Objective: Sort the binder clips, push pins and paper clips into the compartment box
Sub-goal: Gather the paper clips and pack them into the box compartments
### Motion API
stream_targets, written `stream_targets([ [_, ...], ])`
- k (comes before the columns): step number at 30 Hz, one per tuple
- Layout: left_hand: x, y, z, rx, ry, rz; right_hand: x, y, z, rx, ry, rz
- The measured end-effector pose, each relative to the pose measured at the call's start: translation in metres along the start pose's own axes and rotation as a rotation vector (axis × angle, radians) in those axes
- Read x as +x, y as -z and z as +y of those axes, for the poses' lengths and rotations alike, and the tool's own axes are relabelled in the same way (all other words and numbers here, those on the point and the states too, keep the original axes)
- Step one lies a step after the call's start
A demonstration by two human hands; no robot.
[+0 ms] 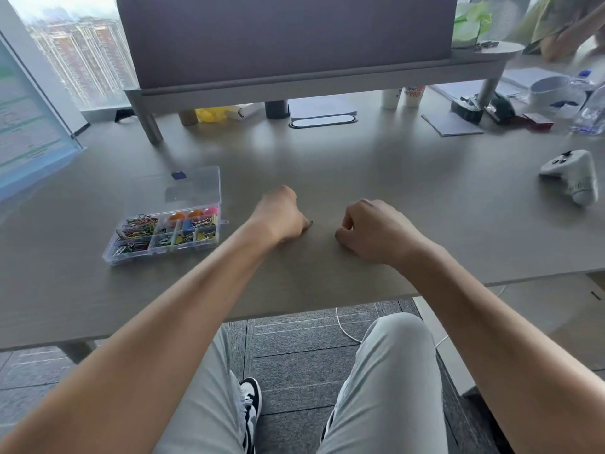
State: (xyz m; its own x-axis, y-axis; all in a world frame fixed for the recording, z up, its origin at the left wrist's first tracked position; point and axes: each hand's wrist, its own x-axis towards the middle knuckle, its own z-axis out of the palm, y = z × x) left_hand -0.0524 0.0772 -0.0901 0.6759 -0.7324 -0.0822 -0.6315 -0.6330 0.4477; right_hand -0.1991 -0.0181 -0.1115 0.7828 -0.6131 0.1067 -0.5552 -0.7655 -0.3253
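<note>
Both hands are rested on the grey surface [360,165], a small gap apart, near its front edge. The left hand [278,214] is curled into a loose fist with its back turned up; a tiny dark item shows at its fingertip, but whether it is pinched cannot be told. The right hand [373,229] is also curled, its fingers [352,221] tucked under toward the palm, and nothing can be seen held in it.

The clear compartment box [165,237] is set on the surface to the left of the left hand, well apart from it, with its lid [194,186] folded open behind it. Coloured paper clips [137,226] are heaped in the left compartments. Push pins [193,215] with round orange and pink heads are seen in the rear middle and right compartments. Binder clips [206,236] in yellow and green are held in the front compartments.

A white game controller [573,176] is laid at the far right of the surface.
</note>
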Motion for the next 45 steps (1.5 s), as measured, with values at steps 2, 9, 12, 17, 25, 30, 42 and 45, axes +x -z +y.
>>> stream_targets([
  [2, 0.0, 0.004, 0.007, 0.071, -0.022, -0.045, -0.006, -0.001, 0.001, 0.004, -0.006, 0.014],
  [9, -0.001, 0.006, 0.008, 0.156, -0.094, -0.142, -0.02, -0.006, 0.006, 0.192, -0.156, 0.189],
  [12, -0.003, 0.005, 0.006, 0.161, -0.111, -0.129, -0.019, -0.005, -0.002, 0.525, -0.28, 0.224],
  [17, -0.021, 0.024, -0.021, -0.489, 0.046, -0.11, -0.014, -0.002, -0.031, 1.568, -0.418, -0.033],
  [25, -0.054, 0.08, -0.13, -1.557, 0.199, -0.226, 0.026, -0.02, -0.134, 1.906, -0.508, -0.251],
  [30, -0.06, 0.112, -0.199, -1.657, 0.311, 0.057, 0.052, -0.037, -0.212, 1.854, -0.458, -0.27],
  [42, -0.028, 0.12, -0.252, -1.645, 0.107, 0.369, 0.112, -0.066, -0.286, 1.917, -0.461, -0.272],
  [45, -0.026, 0.11, -0.246, -1.591, -0.01, 0.343, 0.117, -0.07, -0.285, 1.933, -0.458, -0.271],
])
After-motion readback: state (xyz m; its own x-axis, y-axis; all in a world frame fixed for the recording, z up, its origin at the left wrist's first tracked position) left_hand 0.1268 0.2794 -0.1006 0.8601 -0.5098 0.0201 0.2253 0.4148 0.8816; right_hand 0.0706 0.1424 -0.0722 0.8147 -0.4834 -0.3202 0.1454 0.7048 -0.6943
